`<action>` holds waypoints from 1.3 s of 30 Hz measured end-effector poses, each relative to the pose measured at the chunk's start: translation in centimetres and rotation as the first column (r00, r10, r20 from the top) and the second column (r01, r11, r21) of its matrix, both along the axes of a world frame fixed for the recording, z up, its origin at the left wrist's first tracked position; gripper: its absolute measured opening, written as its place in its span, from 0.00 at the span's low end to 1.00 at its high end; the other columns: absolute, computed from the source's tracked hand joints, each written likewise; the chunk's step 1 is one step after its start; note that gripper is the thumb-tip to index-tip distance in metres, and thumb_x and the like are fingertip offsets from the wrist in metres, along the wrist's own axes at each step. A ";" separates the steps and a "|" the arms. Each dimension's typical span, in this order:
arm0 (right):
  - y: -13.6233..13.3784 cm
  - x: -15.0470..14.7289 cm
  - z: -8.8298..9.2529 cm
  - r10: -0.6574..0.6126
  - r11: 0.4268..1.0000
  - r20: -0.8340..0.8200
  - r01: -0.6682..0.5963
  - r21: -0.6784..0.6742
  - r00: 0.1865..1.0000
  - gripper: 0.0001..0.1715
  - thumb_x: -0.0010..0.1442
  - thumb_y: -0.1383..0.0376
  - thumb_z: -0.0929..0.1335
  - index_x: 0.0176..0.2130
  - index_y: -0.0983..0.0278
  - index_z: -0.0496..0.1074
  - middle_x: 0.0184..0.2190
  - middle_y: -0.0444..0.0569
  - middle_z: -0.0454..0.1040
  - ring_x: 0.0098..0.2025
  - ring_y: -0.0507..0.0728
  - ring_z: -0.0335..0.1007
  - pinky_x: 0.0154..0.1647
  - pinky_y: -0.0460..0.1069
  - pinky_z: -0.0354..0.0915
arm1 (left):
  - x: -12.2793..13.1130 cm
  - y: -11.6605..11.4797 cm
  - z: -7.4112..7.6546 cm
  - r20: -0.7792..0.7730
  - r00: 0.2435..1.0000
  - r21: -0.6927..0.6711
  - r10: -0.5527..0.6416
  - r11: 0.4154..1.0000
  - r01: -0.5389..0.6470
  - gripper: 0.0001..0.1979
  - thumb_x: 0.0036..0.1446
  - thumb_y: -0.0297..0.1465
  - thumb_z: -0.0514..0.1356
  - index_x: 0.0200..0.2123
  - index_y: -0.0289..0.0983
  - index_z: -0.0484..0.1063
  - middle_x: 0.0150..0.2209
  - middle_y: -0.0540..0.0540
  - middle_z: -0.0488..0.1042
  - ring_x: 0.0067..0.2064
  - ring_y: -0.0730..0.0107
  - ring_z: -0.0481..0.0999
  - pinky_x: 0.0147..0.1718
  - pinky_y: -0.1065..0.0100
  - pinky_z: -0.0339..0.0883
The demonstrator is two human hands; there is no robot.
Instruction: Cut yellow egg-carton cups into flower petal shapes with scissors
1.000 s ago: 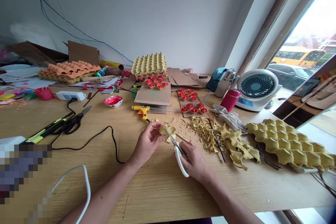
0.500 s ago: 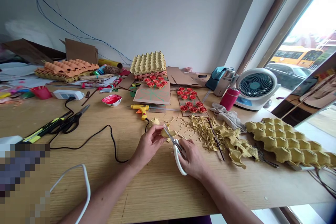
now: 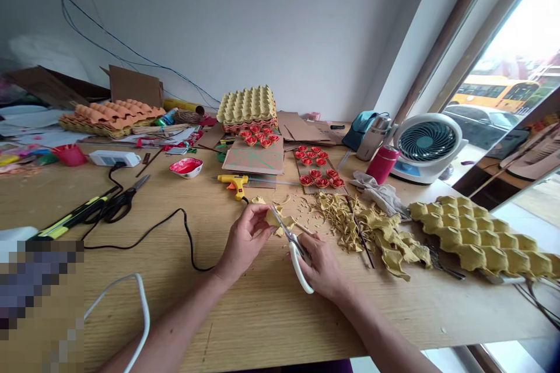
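My right hand point(image 3: 321, 262) is closed round the white handles of a pair of scissors point(image 3: 301, 271). Their blades point up and left, toward a small yellow piece of egg carton point(image 3: 272, 218). My left hand point(image 3: 247, 233) pinches that piece between thumb and fingers, which partly cover it. The blade tips are at the piece; whether they are cutting into it I cannot tell. Trimmed yellow carton scraps point(image 3: 350, 218) lie in a heap to the right of my hands. Just beyond my left hand is a yellow glue gun point(image 3: 236, 183).
Red paper-pulp roses point(image 3: 321, 178) stand on cardboard behind the scraps. A yellow egg tray point(image 3: 476, 239) lies at right, near a fan point(image 3: 426, 148) and a red bottle point(image 3: 384, 164). Black scissors point(image 3: 120, 204), a red-painted bowl point(image 3: 186, 167) and a black cord point(image 3: 186, 224) are at left.
My left hand has shifted slightly left with the carton piece, and the piece sits a little apart from where it was against the blades. The scissors have hardly moved.
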State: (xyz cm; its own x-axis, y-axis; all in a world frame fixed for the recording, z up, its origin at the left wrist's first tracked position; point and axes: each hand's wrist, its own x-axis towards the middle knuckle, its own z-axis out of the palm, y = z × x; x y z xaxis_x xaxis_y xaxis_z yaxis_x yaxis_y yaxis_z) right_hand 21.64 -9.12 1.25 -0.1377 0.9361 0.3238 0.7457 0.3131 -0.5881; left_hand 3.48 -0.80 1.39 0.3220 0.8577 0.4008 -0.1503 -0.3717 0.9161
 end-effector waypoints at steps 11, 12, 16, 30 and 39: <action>0.0 0.0 -0.5 0.005 1.000 -0.022 -0.005 0.024 1.000 0.20 0.66 0.59 0.62 0.26 0.60 0.52 0.22 0.40 0.60 0.26 0.51 0.54 0.32 0.47 0.52 | -0.1 0.4 -0.6 -0.006 0.999 0.052 0.043 0.998 -0.043 0.18 0.55 0.28 0.66 0.48 0.39 0.67 0.51 0.40 0.75 0.53 0.60 0.76 0.50 0.61 0.72; 0.1 -0.1 -0.5 0.003 1.000 -0.022 -0.003 0.019 1.000 0.20 0.65 0.59 0.62 0.26 0.60 0.52 0.21 0.40 0.60 0.26 0.51 0.55 0.32 0.47 0.52 | -0.1 0.5 -0.7 -0.015 0.999 0.063 0.043 0.997 -0.042 0.18 0.55 0.28 0.66 0.48 0.39 0.67 0.52 0.40 0.75 0.53 0.60 0.76 0.50 0.61 0.72; 0.1 0.0 -0.4 -0.006 1.000 -0.021 0.006 -0.005 1.000 0.19 0.65 0.58 0.62 0.26 0.60 0.53 0.21 0.40 0.60 0.26 0.52 0.56 0.34 0.48 0.53 | -0.2 0.6 -0.9 -0.039 0.998 0.118 0.059 0.992 -0.054 0.17 0.56 0.27 0.65 0.47 0.39 0.67 0.52 0.40 0.74 0.54 0.60 0.76 0.51 0.61 0.72; 0.1 0.7 -1.0 0.004 1.000 0.044 -0.005 0.027 0.999 0.18 0.66 0.57 0.61 0.27 0.60 0.56 0.22 0.41 0.62 0.26 0.53 0.58 0.31 0.48 0.53 | 0.4 0.3 -1.2 -0.049 0.996 0.156 0.072 0.986 -0.064 0.16 0.54 0.22 0.64 0.46 0.37 0.68 0.50 0.38 0.75 0.50 0.62 0.78 0.46 0.63 0.75; 0.1 1.1 -0.9 -0.057 0.998 -0.002 0.057 0.007 0.998 0.23 0.65 0.51 0.61 0.25 0.61 0.59 0.18 0.41 0.61 0.21 0.51 0.58 0.25 0.47 0.53 | 0.5 0.6 -1.6 -0.003 0.998 0.108 0.064 0.992 -0.063 0.17 0.53 0.26 0.67 0.44 0.37 0.67 0.48 0.38 0.76 0.50 0.62 0.78 0.48 0.61 0.73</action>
